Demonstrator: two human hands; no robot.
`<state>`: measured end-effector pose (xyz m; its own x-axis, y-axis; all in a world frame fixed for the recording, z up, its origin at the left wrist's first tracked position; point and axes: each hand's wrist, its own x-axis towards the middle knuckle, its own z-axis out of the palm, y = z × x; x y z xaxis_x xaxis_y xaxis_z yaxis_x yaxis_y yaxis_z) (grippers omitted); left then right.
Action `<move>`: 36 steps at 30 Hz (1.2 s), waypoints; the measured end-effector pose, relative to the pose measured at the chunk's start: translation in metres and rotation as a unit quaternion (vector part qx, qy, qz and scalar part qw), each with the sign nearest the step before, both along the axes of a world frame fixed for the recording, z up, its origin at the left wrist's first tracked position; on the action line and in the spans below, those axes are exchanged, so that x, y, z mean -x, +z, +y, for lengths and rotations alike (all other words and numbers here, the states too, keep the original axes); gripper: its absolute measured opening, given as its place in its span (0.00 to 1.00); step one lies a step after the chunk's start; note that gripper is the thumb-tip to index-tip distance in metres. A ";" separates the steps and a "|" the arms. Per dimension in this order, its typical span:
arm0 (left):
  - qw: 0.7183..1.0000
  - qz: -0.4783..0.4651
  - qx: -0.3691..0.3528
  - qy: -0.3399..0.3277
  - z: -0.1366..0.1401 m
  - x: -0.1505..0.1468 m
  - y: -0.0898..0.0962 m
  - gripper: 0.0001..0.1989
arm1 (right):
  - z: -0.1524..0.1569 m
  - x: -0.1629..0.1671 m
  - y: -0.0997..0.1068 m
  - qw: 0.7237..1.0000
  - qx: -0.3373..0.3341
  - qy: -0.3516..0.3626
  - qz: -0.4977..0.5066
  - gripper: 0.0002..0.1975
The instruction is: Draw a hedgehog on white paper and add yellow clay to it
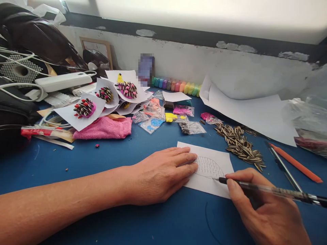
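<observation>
A small sheet of white paper (206,190) lies on the blue tabletop, bearing a drawn oval (209,166) filled with rows of small marks. My left hand (166,172) rests flat on the sheet's left part, fingers stretched out and covering the oval's left end. Between the thumb and fingers of my right hand (265,204) is a black pen with a clear barrel (273,191). Its tip touches the paper or hovers just over it, at the lower edge of the oval.
Sunflower seeds (240,143) lie piled behind the paper. An orange marker (296,163) and another pen (283,166) are at right. Clay packets (176,117), a pink cloth (104,127) and seed-covered clay figures (85,108) sit farther back. Larger white sheets (250,112) lean against the wall.
</observation>
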<state>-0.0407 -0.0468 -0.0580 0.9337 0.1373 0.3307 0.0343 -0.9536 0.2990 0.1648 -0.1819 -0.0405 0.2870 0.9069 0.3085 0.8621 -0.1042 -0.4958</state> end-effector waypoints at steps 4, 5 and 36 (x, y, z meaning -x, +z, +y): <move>1.000 0.002 0.001 -0.002 0.000 -0.001 0.001 0.16 | 0.000 0.008 0.000 0.998 -0.007 -0.048 0.035 0.08; 1.000 0.002 0.001 -0.002 0.000 -0.001 0.001 0.16 | 0.000 0.010 -0.001 0.998 -0.008 -0.057 0.037 0.09; 1.000 0.000 0.008 -0.001 0.000 -0.001 -0.001 0.15 | 0.005 -0.002 -0.001 1.000 0.009 0.001 -0.011 0.08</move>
